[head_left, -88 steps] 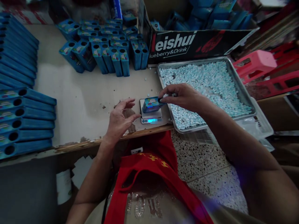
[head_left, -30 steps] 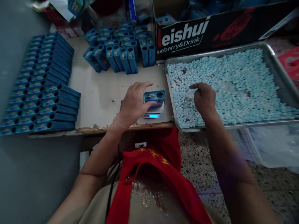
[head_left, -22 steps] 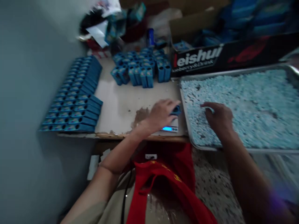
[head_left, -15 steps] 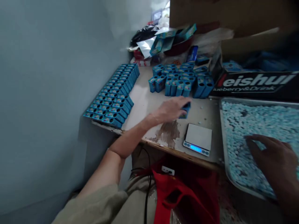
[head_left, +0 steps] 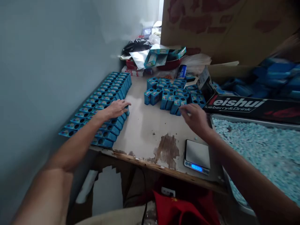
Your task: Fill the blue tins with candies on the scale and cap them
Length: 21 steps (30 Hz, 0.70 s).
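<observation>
At the front-right edge of the long block of blue boxes, my left hand has its fingers bent over a blue box. Most of that box is hidden under the fingers. My right hand is at the near side of the middle group of blue boxes, its fingertips at the right front box. A small digital scale with a lit blue display lies below my right hand, its plate bare. Round dark openings show in the tops of the boxes.
A metal tray of pale blue pieces is at the right, under my right forearm. Behind it stands a black carton holding blue boxes. Bags and opened packaging are piled at the back. A wall borders the left side.
My left hand has moved left with a blue box, from above the table's middle to the left block. My right hand has left the tray for the middle boxes. The view has shifted.
</observation>
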Available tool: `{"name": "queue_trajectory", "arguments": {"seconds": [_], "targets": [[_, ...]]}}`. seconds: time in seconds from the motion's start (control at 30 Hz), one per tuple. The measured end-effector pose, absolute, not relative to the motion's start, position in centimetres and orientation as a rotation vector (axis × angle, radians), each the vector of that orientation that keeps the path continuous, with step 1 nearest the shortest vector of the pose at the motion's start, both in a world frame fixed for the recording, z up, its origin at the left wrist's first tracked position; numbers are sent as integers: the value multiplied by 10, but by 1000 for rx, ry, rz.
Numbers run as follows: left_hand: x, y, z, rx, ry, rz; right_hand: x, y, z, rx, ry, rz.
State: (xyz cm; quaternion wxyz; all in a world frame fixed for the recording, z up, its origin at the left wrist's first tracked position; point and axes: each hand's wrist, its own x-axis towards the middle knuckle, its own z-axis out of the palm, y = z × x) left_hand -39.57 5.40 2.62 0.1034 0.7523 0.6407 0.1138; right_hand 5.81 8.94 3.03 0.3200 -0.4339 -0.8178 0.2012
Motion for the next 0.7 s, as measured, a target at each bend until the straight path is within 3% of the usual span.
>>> {"name": "queue_trajectory", "arguments": {"seconds": [0.17,0.33,0.53,0.7], "targets": [[-392,48,-1,2222,2086,494,-53,154,51,-1184,-2448,283],[-397,49,-9,2186,2099,567,-99,196,42,-1342,-2550,167],[-388,48,0,2181,2199,362,-91,179,48,-1276,-2700,102],[-391,58,2,2202,2232,379,-17,112,75,-1298,-2788,-41]]}}
